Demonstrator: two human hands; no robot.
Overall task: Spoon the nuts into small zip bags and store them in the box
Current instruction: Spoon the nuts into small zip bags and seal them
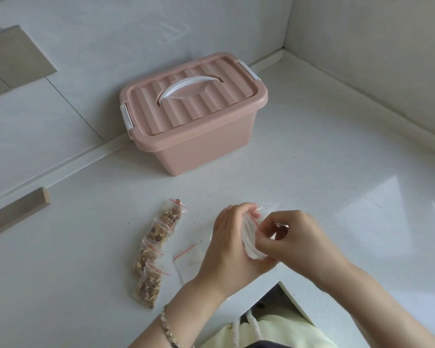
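Head view: hands (230, 243) (293, 238) pinch empty zip bags (251, 246), held between them.

A single wide-angle view sits at the person's head and looks forward and steeply down over the counter's (324, 159) notched near edge, toward the far corner where the back wall (111, 59) and side wall (374, 46) meet. It is close to the left hand (230, 243) and right hand (294, 237), close enough to show red lines on the empty zip bags (251, 243) they hold. The box (196, 136) at the back edge lies farther off.
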